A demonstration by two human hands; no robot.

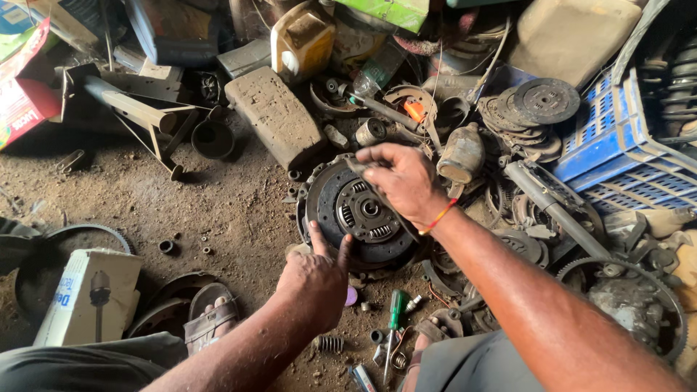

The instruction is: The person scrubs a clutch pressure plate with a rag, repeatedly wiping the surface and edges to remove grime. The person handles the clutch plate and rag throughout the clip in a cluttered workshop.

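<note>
Grime covers the round dark metal clutch disc with coil springs around its hub [361, 212], which lies flat on the dirt floor [218, 203] in the middle of the scene, among scattered parts. The left hand [317, 279] rests at the disc's near edge, thumb and forefinger spread and touching its rim, the other fingers curled under. The right hand [403, 181] hovers over the disc's far side, fingers pinched around a thin dark flat tool [377, 196] that slants down toward the hub. Beside the right arm, a blue slatted plastic crate [617, 145] sits tilted; what it holds cannot be made out. Further back stands a dirty yellowish plastic jug [301, 40], capped. A green-handled screwdriver [394, 319] lies on the ground near the person's sandalled foot [210, 316].
</note>
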